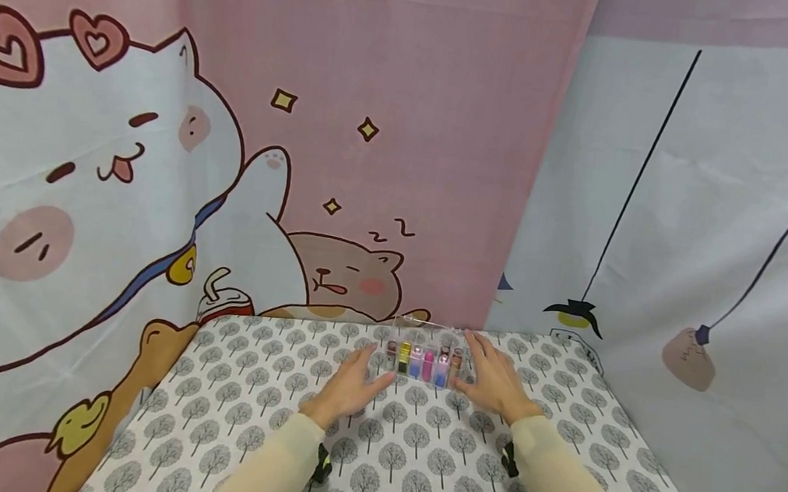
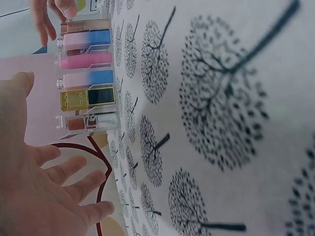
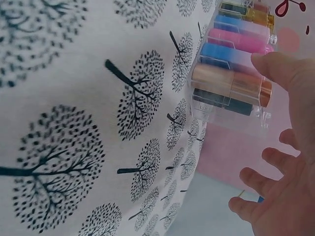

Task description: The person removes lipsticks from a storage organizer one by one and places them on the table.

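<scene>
The left hand (image 1: 351, 387) was spread wide, its fingers apart and nearly straight and its thumb held well away from them. It gripped nothing. In the left wrist view a gap showed between its thumb and the tubes. The right hand (image 1: 497, 382) was likewise spread, its fingers only slightly bent and its palm bare. Its thumb overlapped the upper part of the clear box (image 3: 202, 112) in the right wrist view, but whether it touched the plastic could not be told.

The box stood on the tree-print cloth (image 1: 371, 431), between the two hands, with the left hand just beside its left end and the right hand just beside its right end. Tubes stood upright in it. From left to right, the front row ran: a reddish-brown tube (image 1: 391, 351), a gold and dark tube (image 2: 74, 100), a lilac and blue tube (image 1: 415, 363), a pink tube (image 2: 87, 60), another lilac and blue one, and a copper tube (image 3: 231, 82) nearest the right hand. A dark tube (image 3: 224, 101) showed behind the copper one. Above the tubes, a thin clear edge (image 1: 429, 323) caught the light.
</scene>
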### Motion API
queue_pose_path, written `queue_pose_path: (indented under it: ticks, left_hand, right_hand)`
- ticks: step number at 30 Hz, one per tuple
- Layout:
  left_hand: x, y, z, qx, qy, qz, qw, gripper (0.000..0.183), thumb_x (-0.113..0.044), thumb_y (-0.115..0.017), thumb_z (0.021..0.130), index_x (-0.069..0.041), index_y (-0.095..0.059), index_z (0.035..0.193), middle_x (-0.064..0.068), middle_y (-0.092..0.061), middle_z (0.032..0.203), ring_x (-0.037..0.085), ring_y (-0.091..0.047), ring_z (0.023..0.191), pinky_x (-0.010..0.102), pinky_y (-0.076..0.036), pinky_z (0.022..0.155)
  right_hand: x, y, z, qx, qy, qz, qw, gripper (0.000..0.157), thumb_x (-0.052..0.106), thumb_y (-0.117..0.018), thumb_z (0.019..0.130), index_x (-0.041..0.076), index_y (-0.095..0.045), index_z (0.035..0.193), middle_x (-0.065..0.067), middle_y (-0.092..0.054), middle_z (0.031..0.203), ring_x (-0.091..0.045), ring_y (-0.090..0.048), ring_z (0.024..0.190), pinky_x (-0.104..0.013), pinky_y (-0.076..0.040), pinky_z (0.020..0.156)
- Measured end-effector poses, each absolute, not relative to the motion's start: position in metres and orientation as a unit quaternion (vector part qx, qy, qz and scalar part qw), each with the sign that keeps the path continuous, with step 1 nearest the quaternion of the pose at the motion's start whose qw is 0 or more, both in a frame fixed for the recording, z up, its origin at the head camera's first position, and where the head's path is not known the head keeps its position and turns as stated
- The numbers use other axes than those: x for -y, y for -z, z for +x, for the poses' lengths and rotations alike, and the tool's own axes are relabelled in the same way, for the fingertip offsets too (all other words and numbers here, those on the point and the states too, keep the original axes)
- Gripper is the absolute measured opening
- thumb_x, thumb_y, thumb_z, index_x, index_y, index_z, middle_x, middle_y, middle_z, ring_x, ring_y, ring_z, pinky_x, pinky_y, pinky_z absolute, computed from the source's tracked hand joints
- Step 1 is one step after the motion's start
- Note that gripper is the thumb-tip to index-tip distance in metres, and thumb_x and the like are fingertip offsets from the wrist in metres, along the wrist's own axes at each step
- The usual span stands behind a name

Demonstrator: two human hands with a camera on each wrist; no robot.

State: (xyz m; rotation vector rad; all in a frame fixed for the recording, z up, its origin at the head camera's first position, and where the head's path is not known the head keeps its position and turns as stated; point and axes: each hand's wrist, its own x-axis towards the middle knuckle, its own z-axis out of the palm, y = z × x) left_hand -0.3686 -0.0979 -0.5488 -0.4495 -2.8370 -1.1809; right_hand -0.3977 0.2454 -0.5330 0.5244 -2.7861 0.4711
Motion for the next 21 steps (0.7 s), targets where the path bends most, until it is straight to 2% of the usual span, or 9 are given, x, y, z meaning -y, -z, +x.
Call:
queue_pose_path:
  ticks: [4,7,12,17,21]
  left_hand:
    - [0.091,0.548,-0.372,0.904,0.402,-0.149,0.009,0.097,-0.069,-0.063,0.114,-0.012,-0.030,0.185,0.028,-0.033,0.189,0.053,-0.042,0.171,0.076,-0.038,0.139]
    - [0.084,0.546,-0.374,0.897,0.413,-0.156,-0.005,0.096,-0.066,-0.063,0.115,-0.010,-0.028,0.185,0.027,-0.031,0.190,0.052,-0.036,0.175,0.076,-0.035,0.141]
    - [0.076,0.545,-0.378,0.896,0.413,-0.163,-0.014,0.093,-0.062,-0.061,0.117,-0.008,-0.027,0.185,0.030,-0.029,0.190,0.053,-0.032,0.176,0.074,-0.031,0.144]
    - [0.077,0.545,-0.380,0.899,0.408,-0.161,0.001,0.094,-0.059,-0.063,0.117,-0.003,-0.028,0.184,0.031,-0.031,0.189,0.054,-0.030,0.177,0.073,-0.028,0.145]
    - [0.078,0.546,-0.381,0.898,0.410,-0.160,-0.002,0.095,-0.061,-0.064,0.116,-0.006,-0.027,0.185,0.029,-0.030,0.190,0.052,-0.032,0.177,0.071,-0.028,0.145]
  right_hand:
    - [-0.253,0.552,-0.417,0.953,-0.193,0.192,0.135,0.117,0.059,-0.088,0.100,0.013,-0.024,0.187,-0.028,-0.037,0.187,-0.063,-0.054,0.155,-0.086,-0.041,0.130]
    - [-0.255,0.558,-0.426,0.953,-0.201,0.192,0.123,0.117,0.061,-0.086,0.102,0.014,-0.022,0.187,-0.029,-0.037,0.186,-0.063,-0.052,0.157,-0.086,-0.041,0.130]
    - [-0.244,0.538,-0.415,0.961,-0.206,0.167,0.080,0.111,0.040,-0.091,0.101,0.004,-0.027,0.184,-0.036,-0.042,0.181,-0.064,-0.052,0.157,-0.081,-0.045,0.130]
    - [-0.234,0.527,-0.411,0.963,-0.199,0.166,0.077,0.108,0.031,-0.093,0.102,0.001,-0.028,0.183,-0.037,-0.043,0.178,-0.062,-0.053,0.157,-0.078,-0.049,0.130]
    - [-0.235,0.529,-0.413,0.962,-0.212,0.159,0.071,0.107,0.024,-0.093,0.101,0.001,-0.027,0.183,-0.035,-0.044,0.179,-0.059,-0.054,0.158,-0.075,-0.049,0.131]
